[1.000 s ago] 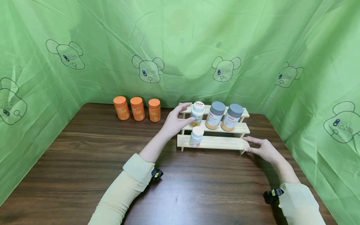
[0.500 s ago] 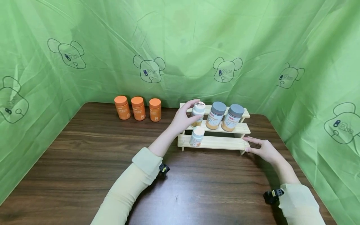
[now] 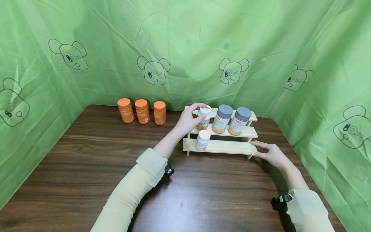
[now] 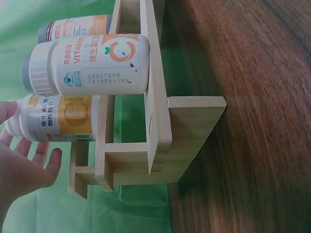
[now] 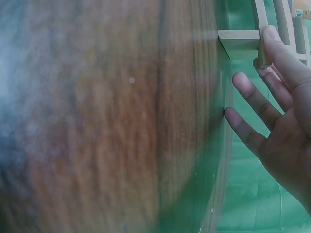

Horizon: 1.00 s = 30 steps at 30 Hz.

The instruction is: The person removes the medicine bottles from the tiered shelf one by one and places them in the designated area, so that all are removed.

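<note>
A three-tier wooden rack (image 3: pixel 226 147) holds bottles. On its middle tier, at the left end, stands a white bottle with a gold label (image 3: pixel 203 123); my left hand (image 3: pixel 187 121) grips it near the cap, thumb in front and fingers behind. The left wrist view shows this bottle (image 4: pixel 63 118) between the thumb and fingers of the left hand (image 4: pixel 26 167). A smaller white bottle (image 3: pixel 202 141) stands on the lowest tier. My right hand (image 3: pixel 273 155) pinches the right end of the lowest tier; in the right wrist view the right hand (image 5: pixel 286 111) has its other fingers spread.
Two grey-capped bottles, one (image 3: pixel 221 120) beside the other (image 3: pixel 239 121), stand right of the held bottle on the middle tier. Three orange bottles, left (image 3: pixel 126 111), middle (image 3: pixel 142 112) and right (image 3: pixel 160 113), stand on the brown table (image 3: pixel 95 154) near the green curtain (image 3: pixel 188 38).
My left hand has moved right and closed round the top of the gold-labelled bottle. The right hand has stayed at the rack's end.
</note>
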Each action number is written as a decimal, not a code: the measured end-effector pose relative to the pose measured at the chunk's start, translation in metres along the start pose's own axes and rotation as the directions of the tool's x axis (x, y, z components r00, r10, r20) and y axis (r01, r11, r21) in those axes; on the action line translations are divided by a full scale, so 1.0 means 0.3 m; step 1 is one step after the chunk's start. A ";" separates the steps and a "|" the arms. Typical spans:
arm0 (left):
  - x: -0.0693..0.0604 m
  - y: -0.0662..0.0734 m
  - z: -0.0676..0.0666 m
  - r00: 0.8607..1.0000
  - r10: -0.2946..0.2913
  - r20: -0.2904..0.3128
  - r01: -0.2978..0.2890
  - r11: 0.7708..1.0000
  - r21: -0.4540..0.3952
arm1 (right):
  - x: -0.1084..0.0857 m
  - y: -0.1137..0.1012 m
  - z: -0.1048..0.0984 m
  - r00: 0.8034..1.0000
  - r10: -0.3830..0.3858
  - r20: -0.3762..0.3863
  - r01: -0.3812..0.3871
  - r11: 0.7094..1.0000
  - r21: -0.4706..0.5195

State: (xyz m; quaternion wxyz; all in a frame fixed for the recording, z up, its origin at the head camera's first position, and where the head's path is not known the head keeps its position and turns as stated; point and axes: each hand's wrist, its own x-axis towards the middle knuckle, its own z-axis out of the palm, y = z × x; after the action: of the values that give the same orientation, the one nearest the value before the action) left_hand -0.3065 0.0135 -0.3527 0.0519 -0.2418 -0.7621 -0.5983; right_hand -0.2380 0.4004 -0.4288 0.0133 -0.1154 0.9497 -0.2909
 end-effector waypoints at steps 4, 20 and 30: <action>0.003 0.002 -0.003 1.000 0.011 -0.005 -0.011 1.000 0.027 | 0.001 -0.003 -0.002 1.000 -0.008 -0.006 0.008 1.000 -0.012; -0.008 0.036 -0.040 0.998 0.019 -0.065 -0.014 0.998 0.067 | -0.002 -0.010 -0.003 1.000 -0.006 0.004 0.006 1.000 0.014; -0.048 0.073 -0.089 0.999 0.023 -0.040 -0.021 0.999 0.048 | 0.000 -0.007 -0.001 1.000 -0.012 -0.007 0.012 1.000 -0.010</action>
State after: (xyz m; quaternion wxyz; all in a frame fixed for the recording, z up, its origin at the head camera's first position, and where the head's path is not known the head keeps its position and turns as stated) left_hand -0.2900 -0.0121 -0.3313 0.0796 -0.2366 -0.7724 -0.5840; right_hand -0.2374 0.3988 -0.4275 0.0075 -0.1200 0.9504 -0.2868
